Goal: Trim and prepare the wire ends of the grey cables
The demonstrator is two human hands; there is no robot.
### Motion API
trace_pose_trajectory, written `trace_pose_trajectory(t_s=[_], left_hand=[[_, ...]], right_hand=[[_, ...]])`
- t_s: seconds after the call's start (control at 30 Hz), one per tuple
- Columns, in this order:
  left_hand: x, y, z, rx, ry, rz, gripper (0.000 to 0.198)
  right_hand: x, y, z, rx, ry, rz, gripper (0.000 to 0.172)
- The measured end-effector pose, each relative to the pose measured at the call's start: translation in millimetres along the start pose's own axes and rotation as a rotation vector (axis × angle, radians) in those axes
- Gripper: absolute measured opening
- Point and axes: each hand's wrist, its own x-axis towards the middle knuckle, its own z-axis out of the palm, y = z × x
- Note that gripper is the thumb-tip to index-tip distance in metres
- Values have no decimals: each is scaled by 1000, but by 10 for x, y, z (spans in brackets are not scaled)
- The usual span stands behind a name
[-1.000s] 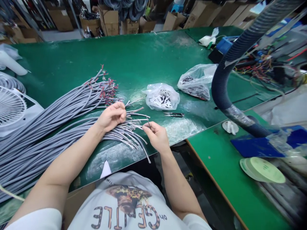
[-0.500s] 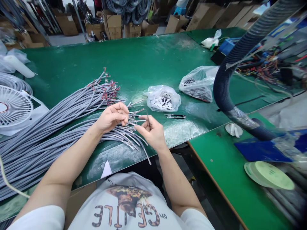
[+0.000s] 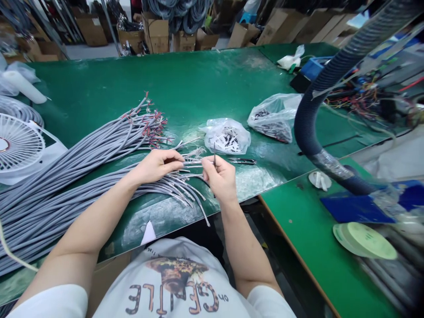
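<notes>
My left hand (image 3: 162, 165) is closed, thumb and fingers pinching a grey cable (image 3: 194, 163) near its stripped end. Close by on the right, my right hand (image 3: 220, 174) is closed too, its fingertips at the end of that cable. A slim dark pointed tool (image 3: 215, 152) sticks up out of the right hand; its kind is partly hidden by the fingers. Beneath both hands lies a bundle of grey cables (image 3: 99, 185) with pale stripped ends. Behind it rests another grey bundle (image 3: 109, 132) whose ends show red and white wires.
Beyond my right hand are black thread snips (image 3: 243, 161) and a plastic bag of small white and black pieces (image 3: 228, 136). Another bag (image 3: 273, 119) lies farther right, near a thick dark hose (image 3: 306, 119). A white fan (image 3: 20, 145) stands at the left.
My right hand has moved a little to the right, and the dark tool with it. The left hand has shifted right along the cable, which now spans between both hands.
</notes>
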Motion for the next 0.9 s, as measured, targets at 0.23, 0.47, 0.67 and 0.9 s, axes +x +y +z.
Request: trace_pose_trajectory(t_s=[0.23, 0.47, 0.67, 0.9], left_hand=[[26, -68, 106, 25, 36, -1, 22], [21, -49, 110, 152, -21, 91, 21], [17, -69, 117, 225, -96, 154, 19], [14, -32, 85, 222, -137, 119, 22]], right_hand=[[-121, -68, -344, -272, 63, -136, 36], [-242, -104, -405, -693, -186, -371, 34], [-144, -116, -213, -920, -356, -487, 34], [-49, -59, -64, -1113, -262, -651, 20]])
